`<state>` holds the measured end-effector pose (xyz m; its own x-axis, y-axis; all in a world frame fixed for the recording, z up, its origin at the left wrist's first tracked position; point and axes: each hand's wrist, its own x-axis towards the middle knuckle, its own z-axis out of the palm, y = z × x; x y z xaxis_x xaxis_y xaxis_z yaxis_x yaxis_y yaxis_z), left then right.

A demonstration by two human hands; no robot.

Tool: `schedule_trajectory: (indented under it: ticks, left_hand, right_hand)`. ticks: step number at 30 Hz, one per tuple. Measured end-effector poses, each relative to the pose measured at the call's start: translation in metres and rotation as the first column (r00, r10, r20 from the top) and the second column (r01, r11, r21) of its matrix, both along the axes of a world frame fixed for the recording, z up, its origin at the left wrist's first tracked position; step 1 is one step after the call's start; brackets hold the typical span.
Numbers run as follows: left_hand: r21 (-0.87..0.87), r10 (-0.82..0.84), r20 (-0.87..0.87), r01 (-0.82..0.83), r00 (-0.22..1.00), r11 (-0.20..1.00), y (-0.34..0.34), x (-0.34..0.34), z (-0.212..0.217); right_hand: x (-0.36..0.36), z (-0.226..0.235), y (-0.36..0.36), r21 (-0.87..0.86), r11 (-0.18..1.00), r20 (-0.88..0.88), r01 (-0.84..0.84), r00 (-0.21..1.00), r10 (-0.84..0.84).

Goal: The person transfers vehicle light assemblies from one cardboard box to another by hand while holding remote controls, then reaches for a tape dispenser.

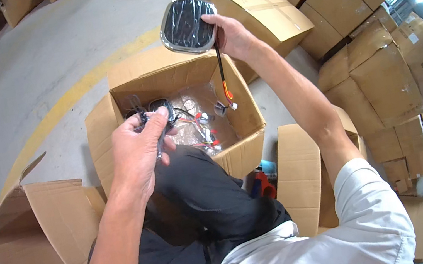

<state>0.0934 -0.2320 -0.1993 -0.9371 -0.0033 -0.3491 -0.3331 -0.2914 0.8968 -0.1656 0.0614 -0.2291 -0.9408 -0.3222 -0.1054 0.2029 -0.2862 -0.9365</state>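
My right hand (231, 32) is raised and grips the edge of a rounded-square panel (184, 26) with a glossy black face, a silver rim and what looks like clear film on it. From the panel hangs a black cable (221, 71) with orange and red wires and a white plug at its end. Lower down, my left hand (140, 144) is closed around a small dark part (161, 145) with thin black loops; its full shape is hidden by the fingers. Beneath both hands stands an open cardboard box (241, 156) holding clear plastic bags, wires and red-and-white connectors.
Another open carton (58, 227) stands at my left, and a third (298, 173) at my right beside a red-and-black object (262, 186). A taped carton (264, 12) sits beyond my right hand. Stacked cartons (387, 67) line the right side. A yellow line (70, 100) crosses the grey floor.
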Motion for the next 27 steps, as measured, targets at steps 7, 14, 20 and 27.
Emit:
schedule_trajectory:
  ticks: [7, 14, 20, 27]
  left_hand:
    - [0.011, -0.164, -0.001, 0.164, 0.987, 0.986, 0.02, 0.017, -0.011]
    - [-0.058, -0.296, 0.01, 0.296, 0.955, 0.953, 0.034, 0.028, -0.015]
    - [0.199, -0.143, -0.189, 0.181, 0.971, 0.963, 0.048, 0.039, -0.035]
    - [0.222, -0.103, -0.169, 0.139, 0.98, 0.965, 0.014, 0.052, 0.002]
  right_hand:
    - [0.015, 0.095, -0.074, 0.296, 0.951, -0.179, -0.089, 0.973, 0.146]
    - [0.067, 0.19, -0.248, 0.738, 0.563, -0.229, -0.371, 0.648, 0.727]
    - [0.178, 0.264, -0.411, 0.998, 0.019, -0.025, -0.056, -0.098, 0.995]
    - [0.354, 0.355, -0.526, 0.981, -0.179, 0.194, 0.077, -0.465, 0.864]
